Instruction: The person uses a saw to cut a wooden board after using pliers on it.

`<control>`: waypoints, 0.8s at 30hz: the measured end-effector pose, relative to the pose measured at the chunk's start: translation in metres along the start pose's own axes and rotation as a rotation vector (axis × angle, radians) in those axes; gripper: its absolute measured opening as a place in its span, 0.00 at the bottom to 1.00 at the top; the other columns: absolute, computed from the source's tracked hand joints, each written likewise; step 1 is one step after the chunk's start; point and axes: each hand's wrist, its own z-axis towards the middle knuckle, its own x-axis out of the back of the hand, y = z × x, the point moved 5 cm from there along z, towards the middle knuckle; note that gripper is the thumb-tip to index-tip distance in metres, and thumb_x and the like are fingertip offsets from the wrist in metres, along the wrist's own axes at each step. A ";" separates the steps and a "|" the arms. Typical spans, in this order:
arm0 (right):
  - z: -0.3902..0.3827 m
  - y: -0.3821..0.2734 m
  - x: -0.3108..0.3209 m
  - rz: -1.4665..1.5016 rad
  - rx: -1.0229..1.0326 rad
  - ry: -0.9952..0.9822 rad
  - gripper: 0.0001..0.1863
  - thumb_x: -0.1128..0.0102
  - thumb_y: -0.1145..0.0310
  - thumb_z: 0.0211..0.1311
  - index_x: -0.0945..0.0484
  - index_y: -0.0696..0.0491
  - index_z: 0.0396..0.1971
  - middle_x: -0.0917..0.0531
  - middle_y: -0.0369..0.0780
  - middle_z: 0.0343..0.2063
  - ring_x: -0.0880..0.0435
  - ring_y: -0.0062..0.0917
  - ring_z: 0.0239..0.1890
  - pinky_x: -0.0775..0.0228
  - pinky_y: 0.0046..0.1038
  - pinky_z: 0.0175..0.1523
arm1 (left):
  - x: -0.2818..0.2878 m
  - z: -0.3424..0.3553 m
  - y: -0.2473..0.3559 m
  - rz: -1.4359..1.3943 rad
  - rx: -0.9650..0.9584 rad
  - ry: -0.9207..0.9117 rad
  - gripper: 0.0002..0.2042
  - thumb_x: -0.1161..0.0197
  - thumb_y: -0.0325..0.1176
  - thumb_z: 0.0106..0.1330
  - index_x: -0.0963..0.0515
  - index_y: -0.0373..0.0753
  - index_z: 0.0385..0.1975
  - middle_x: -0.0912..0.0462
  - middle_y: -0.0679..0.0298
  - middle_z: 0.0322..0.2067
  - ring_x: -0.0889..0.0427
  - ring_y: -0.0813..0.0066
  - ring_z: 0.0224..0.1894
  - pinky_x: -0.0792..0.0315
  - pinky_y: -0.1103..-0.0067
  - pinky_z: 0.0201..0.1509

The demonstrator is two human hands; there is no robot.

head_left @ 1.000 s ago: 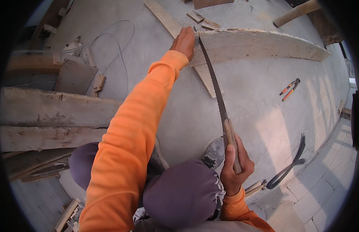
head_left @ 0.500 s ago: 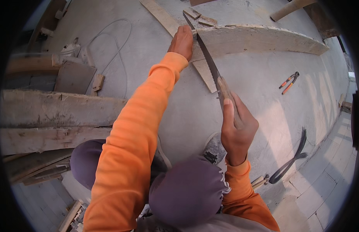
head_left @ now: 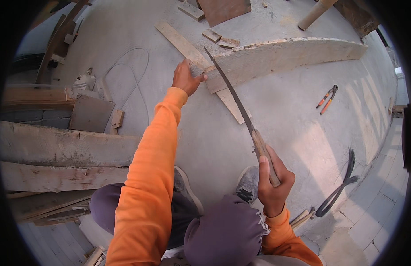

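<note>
My right hand (head_left: 276, 181) is wrapped round the wooden handle of a handsaw (head_left: 235, 97). Its long, toothed blade slants up and left, passing across the near end of a long plank (head_left: 289, 55) set on edge. Just left of that end, my left hand (head_left: 187, 79) grips what looks like a short piece of wood (head_left: 197, 70), partly covered by the fingers. Under the plank's end lies a flat, pale board (head_left: 181, 42), running diagonally on the floor. Whether the blade touches the plank, I cannot tell.
Pincers (head_left: 327, 99) with orange handles lie on the concrete floor at right. A bundle of dark wire (head_left: 340, 186) is nearer me. Stacked planks (head_left: 63, 144) fill the left side; small wood blocks (head_left: 227, 43) lie beyond the plank. A thin cable (head_left: 137, 80) curls at far left.
The saw has drawn back toward me, its blade mostly off the far side of the plank. My left hand has shifted left, away from the blade, with the short piece of wood.
</note>
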 end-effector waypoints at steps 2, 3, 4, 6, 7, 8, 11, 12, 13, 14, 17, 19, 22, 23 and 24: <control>0.000 0.002 0.003 0.032 -0.028 0.003 0.16 0.37 0.78 0.65 0.18 0.66 0.52 0.11 0.49 0.28 0.13 0.19 0.25 0.25 0.19 0.31 | 0.003 -0.008 -0.008 0.107 0.213 -0.168 0.36 0.19 0.36 0.52 0.31 0.30 0.58 0.26 0.44 0.58 0.24 0.44 0.61 0.29 0.62 0.66; 0.000 0.002 0.006 0.046 -0.042 0.010 0.16 0.37 0.79 0.64 0.18 0.66 0.51 0.12 0.49 0.27 0.13 0.19 0.25 0.25 0.19 0.31 | 0.001 -0.017 -0.010 0.203 0.338 -0.251 0.41 0.17 0.38 0.51 0.33 0.30 0.62 0.29 0.44 0.61 0.25 0.46 0.62 0.30 0.62 0.68; 0.001 0.003 0.006 0.060 -0.056 -0.012 0.16 0.37 0.79 0.64 0.18 0.66 0.51 0.12 0.49 0.27 0.13 0.20 0.25 0.25 0.19 0.31 | 0.006 -0.026 0.003 0.368 0.297 -0.190 0.43 0.17 0.40 0.50 0.34 0.30 0.64 0.33 0.45 0.64 0.25 0.47 0.63 0.30 0.63 0.69; 0.003 0.001 0.011 0.068 -0.085 -0.033 0.17 0.36 0.79 0.63 0.18 0.66 0.51 0.12 0.48 0.27 0.12 0.21 0.24 0.24 0.20 0.30 | -0.005 -0.029 0.012 0.336 0.022 -0.033 0.44 0.17 0.40 0.51 0.35 0.30 0.65 0.33 0.45 0.65 0.24 0.51 0.63 0.31 0.67 0.69; 0.003 -0.003 0.010 0.084 -0.046 -0.037 0.17 0.36 0.79 0.63 0.18 0.66 0.51 0.12 0.48 0.26 0.12 0.22 0.24 0.24 0.21 0.30 | -0.015 -0.022 -0.007 0.146 -0.195 0.064 0.42 0.18 0.40 0.53 0.34 0.29 0.64 0.29 0.46 0.62 0.23 0.54 0.62 0.31 0.69 0.69; 0.002 -0.002 0.007 0.094 -0.018 -0.033 0.17 0.35 0.78 0.62 0.18 0.66 0.51 0.12 0.48 0.26 0.12 0.22 0.24 0.24 0.21 0.30 | -0.031 -0.014 -0.016 -0.160 -0.171 -0.014 0.37 0.20 0.40 0.57 0.31 0.29 0.61 0.24 0.49 0.57 0.21 0.59 0.58 0.30 0.71 0.66; 0.001 -0.008 0.024 0.057 0.105 -0.029 0.18 0.34 0.78 0.61 0.18 0.67 0.51 0.12 0.48 0.27 0.11 0.25 0.24 0.22 0.24 0.30 | -0.059 -0.010 -0.009 -0.570 0.049 -0.072 0.21 0.28 0.39 0.68 0.26 0.30 0.51 0.16 0.59 0.42 0.20 0.73 0.48 0.29 0.78 0.57; -0.002 -0.013 0.030 0.042 0.157 -0.042 0.19 0.34 0.77 0.60 0.18 0.68 0.51 0.11 0.48 0.27 0.11 0.26 0.24 0.21 0.25 0.29 | -0.064 -0.012 -0.009 -0.646 -0.001 0.025 0.20 0.31 0.41 0.71 0.26 0.31 0.49 0.17 0.61 0.41 0.21 0.75 0.46 0.29 0.79 0.54; -0.006 -0.015 0.041 0.038 0.205 0.045 0.19 0.35 0.77 0.60 0.18 0.68 0.51 0.11 0.49 0.28 0.11 0.27 0.24 0.21 0.25 0.30 | -0.068 -0.013 -0.013 -0.723 -0.046 0.122 0.19 0.35 0.43 0.74 0.26 0.32 0.48 0.17 0.62 0.40 0.22 0.77 0.44 0.29 0.80 0.52; -0.012 -0.014 0.054 0.031 0.248 0.132 0.19 0.35 0.77 0.60 0.18 0.69 0.50 0.11 0.49 0.28 0.11 0.27 0.25 0.20 0.26 0.30 | -0.072 -0.015 -0.013 -0.649 -0.015 0.128 0.20 0.38 0.46 0.75 0.27 0.32 0.49 0.18 0.61 0.42 0.22 0.76 0.46 0.29 0.79 0.53; -0.035 0.008 0.080 -0.183 0.181 0.381 0.21 0.39 0.78 0.63 0.22 0.71 0.54 0.11 0.54 0.34 0.09 0.31 0.28 0.19 0.26 0.34 | -0.083 -0.020 -0.005 -0.601 -0.050 0.264 0.25 0.45 0.53 0.78 0.29 0.31 0.51 0.21 0.57 0.47 0.24 0.72 0.50 0.31 0.78 0.57; -0.039 0.048 0.088 -0.265 0.029 0.534 0.23 0.43 0.78 0.66 0.26 0.70 0.60 0.12 0.56 0.36 0.10 0.31 0.30 0.21 0.25 0.36 | -0.085 -0.017 -0.004 -0.694 -0.044 0.379 0.26 0.47 0.55 0.78 0.30 0.31 0.52 0.22 0.56 0.48 0.26 0.70 0.52 0.32 0.77 0.59; -0.030 0.097 0.111 -0.505 0.058 0.600 0.27 0.44 0.78 0.68 0.32 0.67 0.66 0.15 0.58 0.47 0.09 0.39 0.38 0.19 0.31 0.42 | -0.087 -0.009 -0.002 -0.902 0.067 0.476 0.27 0.48 0.54 0.79 0.31 0.31 0.53 0.24 0.56 0.50 0.27 0.68 0.53 0.33 0.76 0.61; -0.031 0.110 0.116 -0.600 0.030 0.587 0.28 0.44 0.78 0.68 0.33 0.66 0.67 0.17 0.57 0.51 0.11 0.42 0.41 0.19 0.33 0.44 | -0.077 -0.007 0.003 -0.943 0.098 0.514 0.26 0.48 0.54 0.79 0.31 0.31 0.53 0.24 0.56 0.49 0.27 0.68 0.52 0.33 0.76 0.61; -0.037 0.118 0.122 -0.705 0.004 0.578 0.29 0.43 0.77 0.68 0.34 0.65 0.68 0.19 0.57 0.55 0.12 0.45 0.45 0.20 0.35 0.46 | -0.067 -0.009 0.009 -0.993 0.128 0.546 0.26 0.48 0.54 0.79 0.30 0.31 0.53 0.23 0.57 0.49 0.26 0.68 0.52 0.33 0.76 0.61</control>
